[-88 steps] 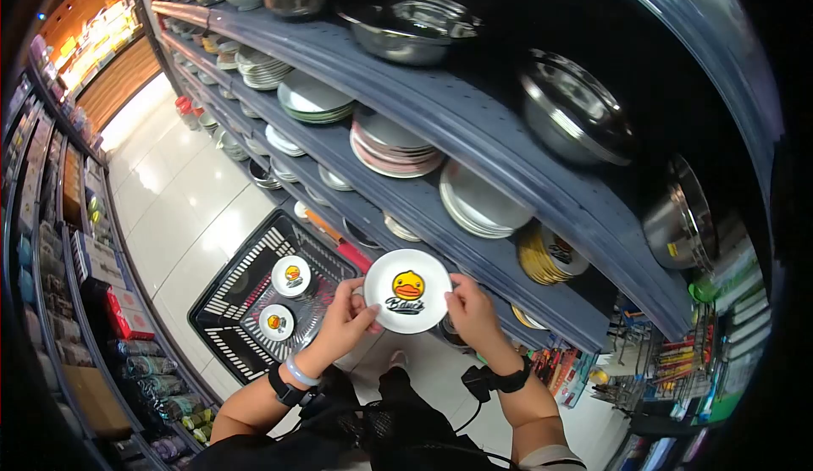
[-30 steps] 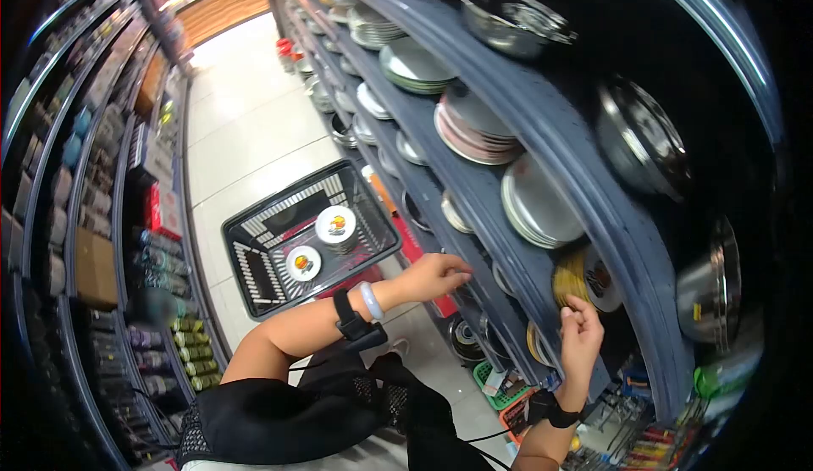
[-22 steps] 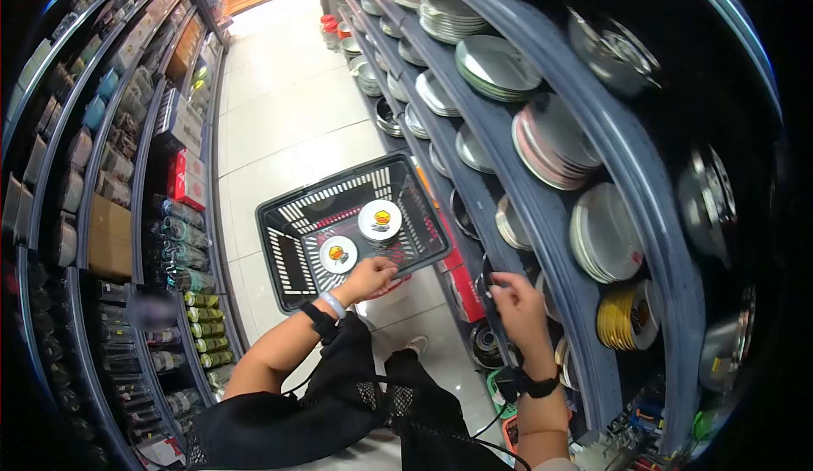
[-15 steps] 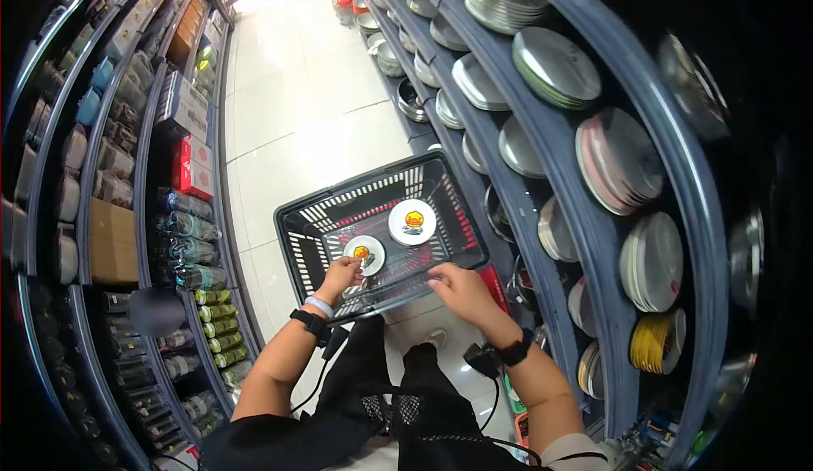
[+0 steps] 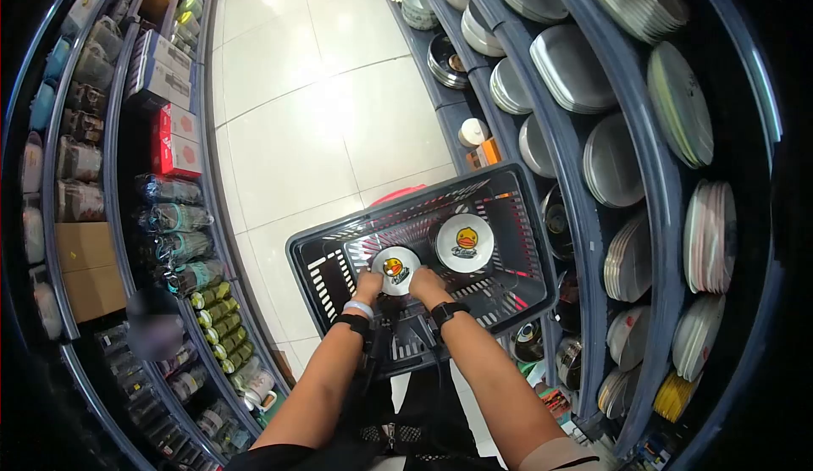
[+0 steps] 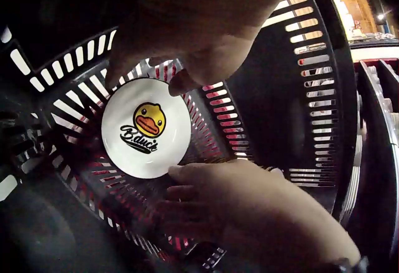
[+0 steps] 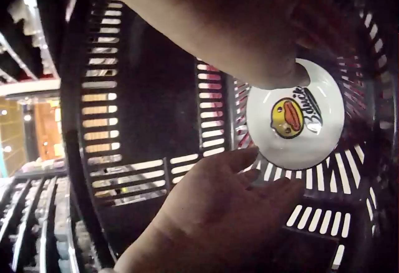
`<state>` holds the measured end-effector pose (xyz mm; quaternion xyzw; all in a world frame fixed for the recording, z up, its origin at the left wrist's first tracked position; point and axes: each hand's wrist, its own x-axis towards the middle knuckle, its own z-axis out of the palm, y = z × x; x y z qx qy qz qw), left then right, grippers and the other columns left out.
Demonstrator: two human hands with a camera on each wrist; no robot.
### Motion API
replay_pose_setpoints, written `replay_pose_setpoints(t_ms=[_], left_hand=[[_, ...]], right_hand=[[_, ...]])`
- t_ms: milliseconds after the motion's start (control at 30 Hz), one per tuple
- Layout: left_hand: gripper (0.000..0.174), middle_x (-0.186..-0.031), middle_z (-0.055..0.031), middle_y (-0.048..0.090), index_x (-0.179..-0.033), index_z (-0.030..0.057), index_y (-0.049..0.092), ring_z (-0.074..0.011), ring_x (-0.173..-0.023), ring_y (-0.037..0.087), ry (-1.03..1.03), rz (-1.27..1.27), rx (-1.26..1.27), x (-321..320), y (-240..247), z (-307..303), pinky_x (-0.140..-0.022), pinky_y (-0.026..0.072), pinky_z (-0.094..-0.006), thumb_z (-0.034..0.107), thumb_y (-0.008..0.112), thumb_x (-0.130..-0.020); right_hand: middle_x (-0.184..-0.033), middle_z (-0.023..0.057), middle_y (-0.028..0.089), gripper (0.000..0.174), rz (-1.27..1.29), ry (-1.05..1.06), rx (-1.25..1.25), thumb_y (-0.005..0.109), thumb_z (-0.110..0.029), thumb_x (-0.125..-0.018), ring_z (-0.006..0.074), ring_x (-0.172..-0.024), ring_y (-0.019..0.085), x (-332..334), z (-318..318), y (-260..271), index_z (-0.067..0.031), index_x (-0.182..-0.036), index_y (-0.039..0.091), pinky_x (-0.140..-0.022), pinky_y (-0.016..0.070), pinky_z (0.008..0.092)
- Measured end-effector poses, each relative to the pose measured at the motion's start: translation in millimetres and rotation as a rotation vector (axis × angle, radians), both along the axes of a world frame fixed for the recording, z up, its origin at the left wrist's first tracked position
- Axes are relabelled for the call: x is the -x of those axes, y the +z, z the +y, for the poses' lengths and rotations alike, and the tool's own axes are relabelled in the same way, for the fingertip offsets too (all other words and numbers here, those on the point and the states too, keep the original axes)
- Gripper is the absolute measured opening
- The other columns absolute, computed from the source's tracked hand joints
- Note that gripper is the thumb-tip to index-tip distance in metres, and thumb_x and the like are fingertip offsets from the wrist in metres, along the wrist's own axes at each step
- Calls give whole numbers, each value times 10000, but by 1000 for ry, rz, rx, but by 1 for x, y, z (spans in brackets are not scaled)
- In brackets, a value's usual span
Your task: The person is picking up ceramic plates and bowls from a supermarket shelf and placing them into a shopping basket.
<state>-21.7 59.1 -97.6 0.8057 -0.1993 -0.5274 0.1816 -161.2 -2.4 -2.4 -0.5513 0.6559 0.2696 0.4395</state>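
Observation:
Inside the black shopping basket (image 5: 306,235), a small round white plate (image 5: 395,278) with a yellow duck face and black lettering lies between my two hands. My left hand (image 5: 369,286) holds it at the left rim, thumb on the edge. On the opposite side my right hand (image 5: 427,285) grips the rim, its thumb on the edge in the left wrist view and most of its fingers lower down beside the plate (image 6: 147,154). A larger duck plate (image 5: 474,259) sits to the right in the basket, untouched by either hand.
Shelves with stacked plates (image 5: 611,162) run along the right, close to the basket's right side. Packaged goods and red boxes (image 5: 176,141) fill the left shelves. Pale floor tiles (image 5: 288,115) stretch ahead, and a cardboard box (image 5: 89,259) sits at left.
Earlier both hands held a duck plate before the shelf; later they were without it near the shelf. Both hands have since moved left and down into the basket, to the small plate.

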Motion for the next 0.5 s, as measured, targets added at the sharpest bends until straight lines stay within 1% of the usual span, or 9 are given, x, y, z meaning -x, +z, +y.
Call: replay_pose_setpoints(t_ms=[67,100,133,233,300,367,433,467,500], left_hand=[[509,-1076,-312,514,-1149,-93,429,-386,-1034,508,17,-11,-9,-2,-13,2,-871,401,-383,139,504,-702],[454,-1061,-232,531,-1146,-45,436,-330,-1005,511,54,118,-47,-3,-20,4,-828,408,-396,135,510,-735],[402,-1046,-152,547,-1143,4,444,-274,-977,514,91,247,-87,-6,-28,6,-786,415,-409,131,517,-768],[373,-1076,-120,534,-1136,45,459,-270,-994,494,86,245,-133,-4,-17,2,-778,403,-444,135,511,-777],[371,-1084,-120,530,-1130,51,464,-261,-958,506,97,254,-148,0,-1,-2,-755,413,-413,141,517,-774],[452,-1045,-248,560,-1084,-74,496,-344,-972,550,108,166,-68,1,5,-4,-806,434,-361,168,581,-712],[464,-1041,-248,562,-1092,-76,484,-340,-971,553,107,171,-37,-5,-15,2,-806,434,-361,169,582,-710],[477,-1037,-247,563,-1101,-78,471,-337,-969,555,104,174,-8,-7,-25,8,-806,435,-360,170,584,-708],[477,-1037,-247,563,-1101,-78,471,-337,-969,555,104,166,6,-8,-13,5,-806,435,-360,170,584,-708]], right_hand=[[-1154,212,519,435,32,-34,-2,523,-142,-747,340,-1058,518,-1,4,-17,45,-1136,467,-869,427,407],[-1156,220,514,437,59,-65,5,520,-148,-749,345,-1061,514,-1,6,-26,54,-1133,463,-877,422,404],[-1173,240,491,479,-5,-98,-70,521,-156,-743,351,-1079,498,2,4,-37,76,-1151,424,-892,411,396],[-1168,250,489,510,-12,-135,-81,521,-153,-738,350,-1088,490,2,3,-40,91,-1167,390,-902,404,390],[-1151,260,495,505,-24,-143,-73,519,-151,-735,358,-1078,493,2,2,-35,94,-1157,390,-901,402,394],[-1134,270,501,499,-35,-151,-61,518,-149,-732,366,-1069,496,1,-1,-31,97,-1148,391,-900,400,398],[-1101,294,507,471,-68,-277,-1,513,-137,-722,390,-1047,499,3,-2,-27,99,-1115,406,-893,401,405],[-1101,294,507,471,-69,-276,1,513,-137,-722,390,-1047,499,3,-1,-23,99,-1115,406,-893,401,405],[-1083,304,509,464,-90,-274,41,511,-134,-718,400,-1031,503,2,-2,-15,102,-1103,406,-883,405,410]])
